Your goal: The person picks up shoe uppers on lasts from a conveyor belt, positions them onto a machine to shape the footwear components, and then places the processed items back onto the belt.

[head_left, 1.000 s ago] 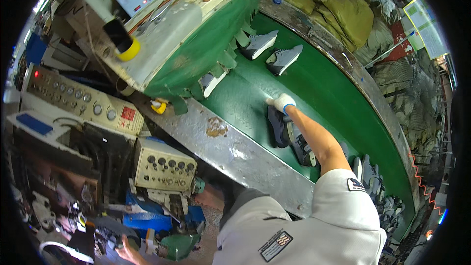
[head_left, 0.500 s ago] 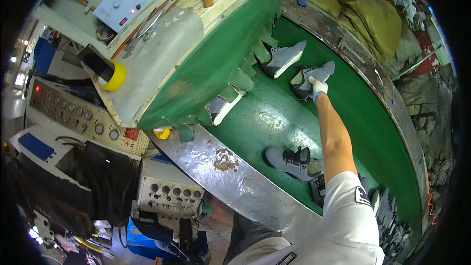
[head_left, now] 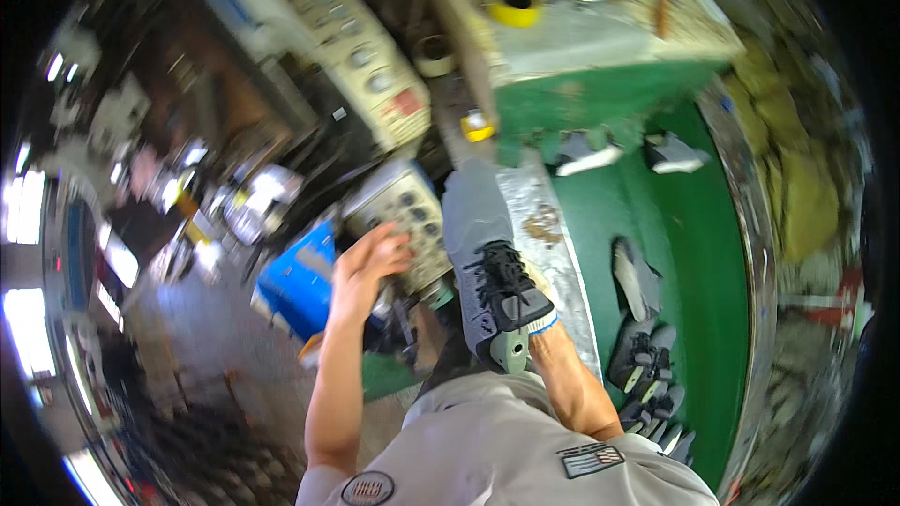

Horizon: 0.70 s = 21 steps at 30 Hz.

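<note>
My right hand point(head_left: 541, 292), in a white glove with a blue-edged cuff, grips a grey shoe point(head_left: 480, 225) with black laces in front of my body. The shoe is held up lengthwise, its toe pointing away from me. A pale green shoe last point(head_left: 509, 349) with a dark hole shows at its heel end. The shoe hides most of the gripping fingers. Left of it, my bare left hand point(head_left: 368, 265) is raised and holds nothing, its fingers apart and slightly blurred. Behind that hand is a cream control box point(head_left: 398, 206) with dark knobs.
A curved green conveyor surface point(head_left: 694, 253) lies to the right, edged by a metal rim point(head_left: 555, 225). A grey shoe point(head_left: 637, 278) lies on it, with several more nearer me. Two shoes point(head_left: 588, 156) sit under the green flaps. A blue box point(head_left: 298, 272) stands at left.
The view has swung left. My right hand, earlier reaching to a shoe on the green surface, now holds a grey laced shoe close to me. My left hand has come into view.
</note>
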Available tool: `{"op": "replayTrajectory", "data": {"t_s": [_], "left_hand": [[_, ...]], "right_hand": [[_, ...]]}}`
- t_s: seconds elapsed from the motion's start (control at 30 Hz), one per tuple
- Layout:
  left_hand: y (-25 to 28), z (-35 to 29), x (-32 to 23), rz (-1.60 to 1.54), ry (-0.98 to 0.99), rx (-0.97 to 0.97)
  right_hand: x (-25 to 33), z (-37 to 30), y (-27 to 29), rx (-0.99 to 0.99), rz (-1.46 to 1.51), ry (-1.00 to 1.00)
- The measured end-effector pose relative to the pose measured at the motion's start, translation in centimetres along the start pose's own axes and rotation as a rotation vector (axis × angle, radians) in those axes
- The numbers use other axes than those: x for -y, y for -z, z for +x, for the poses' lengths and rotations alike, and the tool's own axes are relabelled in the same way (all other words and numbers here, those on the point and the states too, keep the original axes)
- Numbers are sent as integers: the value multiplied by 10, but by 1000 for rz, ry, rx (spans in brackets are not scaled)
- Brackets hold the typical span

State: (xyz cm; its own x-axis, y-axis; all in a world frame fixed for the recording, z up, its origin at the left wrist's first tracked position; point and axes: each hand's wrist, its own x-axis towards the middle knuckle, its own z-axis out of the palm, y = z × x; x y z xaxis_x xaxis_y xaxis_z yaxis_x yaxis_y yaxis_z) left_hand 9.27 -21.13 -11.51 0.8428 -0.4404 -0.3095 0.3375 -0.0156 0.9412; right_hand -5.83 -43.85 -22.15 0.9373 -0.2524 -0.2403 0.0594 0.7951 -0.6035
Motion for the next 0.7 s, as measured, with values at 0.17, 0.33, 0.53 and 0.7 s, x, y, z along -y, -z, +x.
{"op": "replayTrajectory", "data": {"t_s": [0.17,0.33,0.53,0.7], "left_hand": [[99,-50,-23,-131,110,-187],[174,-55,3,-219,10,-476],[233,-49,0,-162,-136,-740],[259,-39,-14,-202,-260,-842]], "right_hand": [[-50,9,-148,134,57,-486],[-90,36,-220,145,-314,-329],[-158,73,-259,207,-488,-166],[-196,100,-291,211,-303,-134]]}}
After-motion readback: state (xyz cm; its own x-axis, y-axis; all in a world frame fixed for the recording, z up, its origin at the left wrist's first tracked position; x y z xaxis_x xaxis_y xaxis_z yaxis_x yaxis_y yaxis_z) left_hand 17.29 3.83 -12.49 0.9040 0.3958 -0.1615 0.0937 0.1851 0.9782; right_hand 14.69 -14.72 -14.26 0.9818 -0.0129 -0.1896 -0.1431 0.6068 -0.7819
